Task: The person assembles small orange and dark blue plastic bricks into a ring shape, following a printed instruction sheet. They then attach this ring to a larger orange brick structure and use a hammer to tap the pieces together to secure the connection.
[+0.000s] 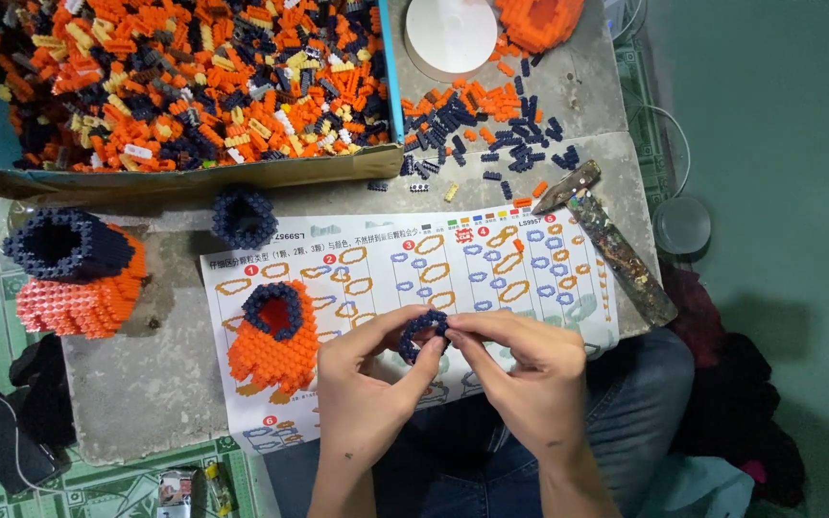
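Observation:
My left hand [365, 382] and my right hand [520, 369] both pinch a small dark blue ring of tiny building bricks [421, 334], held just above the printed instruction sheet [530, 264]. The left fingers grip the ring's left and lower side, the right fingers its right end. An orange brick body with a dark blue collar [275, 341] lies on the sheet just left of my left hand. A separate dark blue ring [244, 217] sits above the sheet's top left corner.
A cardboard box [184, 178] full of orange, dark blue and yellow bricks fills the top left. Loose bricks [491, 129] lie right of it. A hammer [606, 240] lies at the right. A larger orange and blue piece [79, 273] stands left. A white lid [451, 34] is at the top.

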